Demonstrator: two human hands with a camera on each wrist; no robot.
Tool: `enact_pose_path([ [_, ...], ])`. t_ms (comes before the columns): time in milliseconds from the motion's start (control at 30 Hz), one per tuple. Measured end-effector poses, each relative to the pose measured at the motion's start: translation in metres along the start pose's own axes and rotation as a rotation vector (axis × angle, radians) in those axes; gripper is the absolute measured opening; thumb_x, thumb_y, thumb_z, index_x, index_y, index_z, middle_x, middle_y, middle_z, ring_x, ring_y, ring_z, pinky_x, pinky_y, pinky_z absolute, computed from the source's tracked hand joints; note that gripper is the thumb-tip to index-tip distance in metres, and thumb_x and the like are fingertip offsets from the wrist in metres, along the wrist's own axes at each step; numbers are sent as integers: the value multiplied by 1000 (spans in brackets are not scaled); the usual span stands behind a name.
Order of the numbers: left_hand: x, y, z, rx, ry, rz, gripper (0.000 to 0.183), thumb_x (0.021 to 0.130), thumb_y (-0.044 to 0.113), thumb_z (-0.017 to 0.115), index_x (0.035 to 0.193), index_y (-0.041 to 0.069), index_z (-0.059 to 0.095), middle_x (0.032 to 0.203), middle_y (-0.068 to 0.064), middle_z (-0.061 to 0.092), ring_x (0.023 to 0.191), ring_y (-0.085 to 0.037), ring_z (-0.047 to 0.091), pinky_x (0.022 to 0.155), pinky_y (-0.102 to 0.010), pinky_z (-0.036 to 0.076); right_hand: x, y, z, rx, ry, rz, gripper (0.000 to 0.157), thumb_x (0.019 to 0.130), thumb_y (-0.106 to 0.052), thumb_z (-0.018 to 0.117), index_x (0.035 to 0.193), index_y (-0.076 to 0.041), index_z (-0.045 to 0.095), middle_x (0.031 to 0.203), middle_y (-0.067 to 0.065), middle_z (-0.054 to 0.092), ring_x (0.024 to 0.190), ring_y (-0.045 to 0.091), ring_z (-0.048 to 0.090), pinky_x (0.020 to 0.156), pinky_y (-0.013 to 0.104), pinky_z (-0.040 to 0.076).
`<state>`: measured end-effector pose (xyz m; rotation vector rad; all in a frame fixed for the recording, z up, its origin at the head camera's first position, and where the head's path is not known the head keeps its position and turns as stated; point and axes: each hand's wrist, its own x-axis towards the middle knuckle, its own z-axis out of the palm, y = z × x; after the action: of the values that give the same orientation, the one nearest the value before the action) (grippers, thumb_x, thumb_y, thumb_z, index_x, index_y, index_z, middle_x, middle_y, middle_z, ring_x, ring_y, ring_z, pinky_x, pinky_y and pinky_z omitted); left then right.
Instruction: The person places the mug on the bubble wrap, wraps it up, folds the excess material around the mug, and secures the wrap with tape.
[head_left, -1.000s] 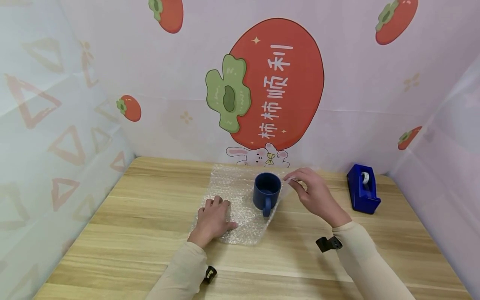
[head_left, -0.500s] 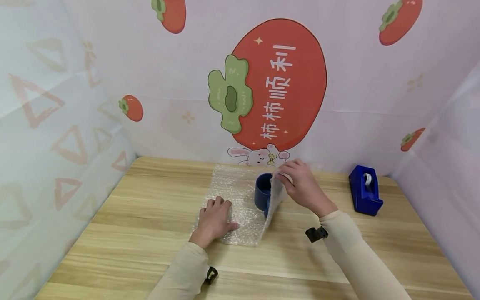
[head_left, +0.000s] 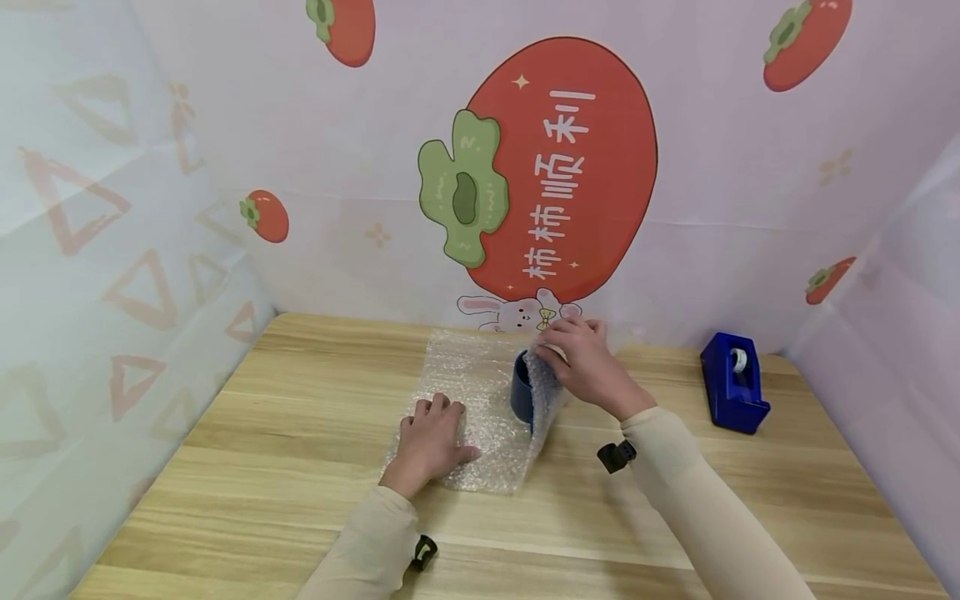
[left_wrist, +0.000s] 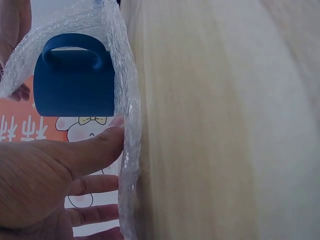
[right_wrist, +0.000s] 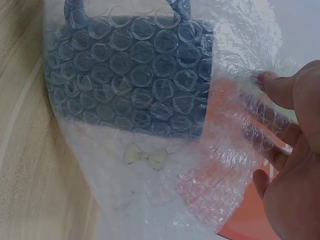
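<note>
A dark blue mug (head_left: 521,393) stands upright on a sheet of bubble wrap (head_left: 468,362) on the table. In the left wrist view, the mug's handle (left_wrist: 75,42) points toward the camera. My right hand (head_left: 588,362) pinches the sheet's right edge and holds that side up against the mug, over part of its rim. Through the raised wrap (right_wrist: 150,75) in the right wrist view, the mug shows dimly. My left hand (head_left: 431,437) rests on the flat left part of the sheet, its fingers spread and pressing it down, apart from the mug.
A blue tape dispenser (head_left: 733,387) with a roll of tape stands at the back right of the wooden table (head_left: 262,442). A printed cloth wall (head_left: 345,275) rises behind the table's back edge, with more cloth on both sides.
My right hand has moved left, lifting the right side of the bubble wrap up and over toward the mug, now covering its right side and handle. My left hand has stayed put.
</note>
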<state>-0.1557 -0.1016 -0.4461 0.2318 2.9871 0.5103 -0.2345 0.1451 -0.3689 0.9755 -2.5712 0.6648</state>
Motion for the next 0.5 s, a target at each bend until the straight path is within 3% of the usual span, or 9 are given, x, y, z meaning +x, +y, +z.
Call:
enact_pose_path([
  [200,0,1,0,4,0,-8,64,82,46,82,131,11,61,134,-16,50,127,-42,43,95,-64,41,4,1,6,0,-25,13,11,95,-12,71,103,-11,79,109,6,73,111,27,56,94,57,26],
  [500,1,0,2,8,3,-5,64,82,46,83,131,11,61,134,-16,50,127,-42,43,94,-64,41,8,3,15,-21,-85,37,17,96,-11,69,109,-13,80,115,5,73,118,28,55,102,60,22],
])
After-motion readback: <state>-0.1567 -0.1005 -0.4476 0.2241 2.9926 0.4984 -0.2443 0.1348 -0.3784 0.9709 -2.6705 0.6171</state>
